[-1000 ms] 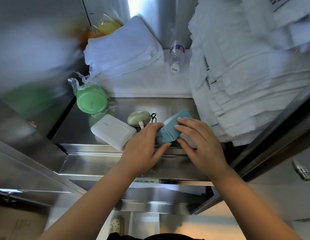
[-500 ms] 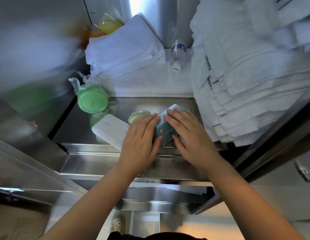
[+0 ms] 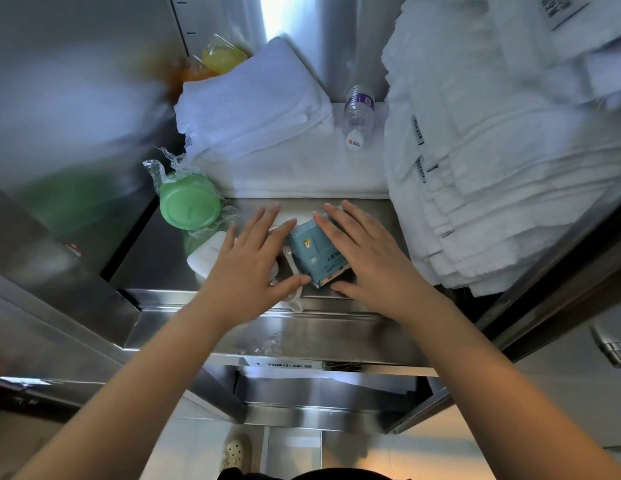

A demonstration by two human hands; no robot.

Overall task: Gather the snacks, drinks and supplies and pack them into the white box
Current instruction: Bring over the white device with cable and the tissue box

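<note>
The left hand (image 3: 248,268) is shifted off the teal carton (image 3: 316,251) and spread over the white case (image 3: 207,258); the right hand (image 3: 368,258) is laid flat on the carton, so nothing is gripped yet.

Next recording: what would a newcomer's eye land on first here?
Two bare hands meet on the steel shelf: the left hand and right hand flank a small teal carton, fingers straight. A green-lidded tub in clear wrap sits at the shelf's left, and a tall stack of white towels fills the right side.
</note>
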